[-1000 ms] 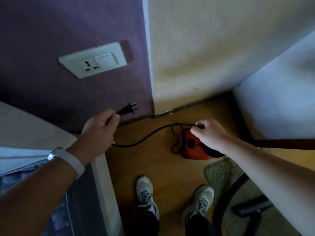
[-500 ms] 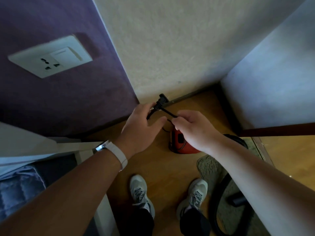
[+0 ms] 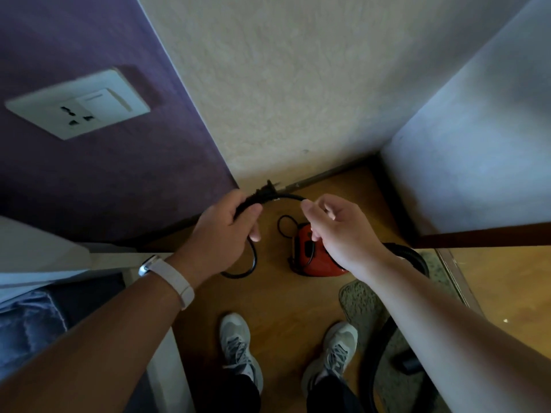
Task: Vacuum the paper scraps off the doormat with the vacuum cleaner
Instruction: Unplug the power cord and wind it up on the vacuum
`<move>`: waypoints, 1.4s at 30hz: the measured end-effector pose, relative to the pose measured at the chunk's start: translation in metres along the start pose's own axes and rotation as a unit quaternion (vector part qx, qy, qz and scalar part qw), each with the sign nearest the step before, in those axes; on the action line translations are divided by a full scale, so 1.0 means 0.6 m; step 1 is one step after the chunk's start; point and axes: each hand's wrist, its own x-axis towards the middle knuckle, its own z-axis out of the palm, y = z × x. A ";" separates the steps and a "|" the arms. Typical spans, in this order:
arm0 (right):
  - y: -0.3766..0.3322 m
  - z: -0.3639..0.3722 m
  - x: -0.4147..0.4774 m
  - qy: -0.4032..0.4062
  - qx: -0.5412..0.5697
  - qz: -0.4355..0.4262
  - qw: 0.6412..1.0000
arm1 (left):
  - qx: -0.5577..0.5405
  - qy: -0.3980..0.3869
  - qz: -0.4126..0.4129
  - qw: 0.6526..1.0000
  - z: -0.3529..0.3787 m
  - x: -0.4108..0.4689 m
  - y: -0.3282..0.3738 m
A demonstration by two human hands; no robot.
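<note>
Drawn apart now — left hand [image 3: 220,234] grips plug [image 3: 264,191], right hand [image 3: 338,232] pinches cord [image 3: 290,197].

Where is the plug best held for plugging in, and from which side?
Probably its moulded black body, behind the prongs, approached from the side where the cord leaves, as the left hand grips the plug now: the prongs point away from the palm, free for the wall socket. The right hand pinching the cord only manages slack.

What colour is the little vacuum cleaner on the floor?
The vacuum cleaner is red with black parts. The head view, the only one, shows it.
</note>
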 end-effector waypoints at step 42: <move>0.047 0.081 -0.074 -0.176 -0.133 0.022 0.975 | -0.096 0.033 -0.040 0.994 0.098 -0.007 0.018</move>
